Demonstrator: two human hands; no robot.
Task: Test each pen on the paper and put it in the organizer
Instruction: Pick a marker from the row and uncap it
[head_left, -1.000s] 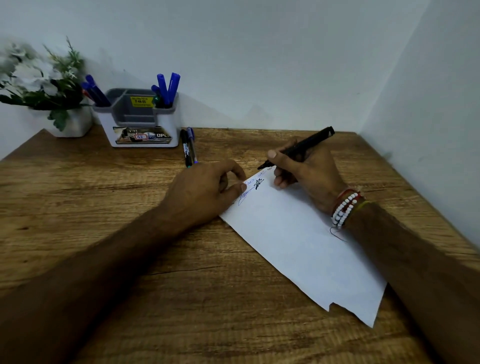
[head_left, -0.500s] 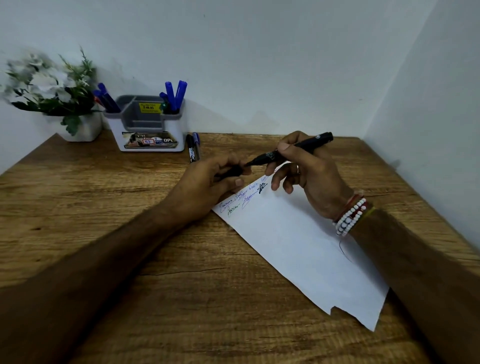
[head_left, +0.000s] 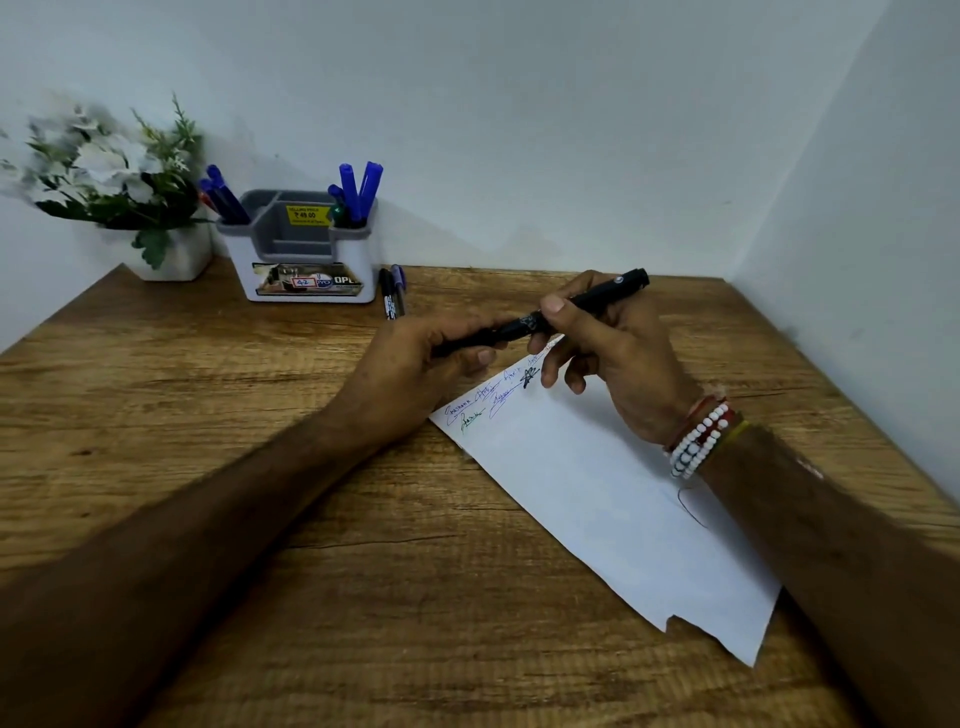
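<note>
A black pen (head_left: 587, 301) is held level above the top of the white paper (head_left: 597, 488). My right hand (head_left: 618, 358) grips its barrel. My left hand (head_left: 415, 364) is closed around the pen's left end, where the cap sits. Blue, green and black scribbles (head_left: 493, 397) mark the paper's top edge. The white and grey organizer (head_left: 301, 249) stands at the back left with several blue pens (head_left: 358, 192) upright in its side compartments. Two more pens (head_left: 392, 296) lie on the desk just right of the organizer.
A white pot of artificial flowers (head_left: 119, 187) stands left of the organizer, in the corner. Walls close the desk at the back and on the right. The wooden desk (head_left: 208, 415) stretches to the left and front of my arms.
My right hand lifted the pen off the paper and turned it level. My left hand left the paper and closed on the pen's tip end.
</note>
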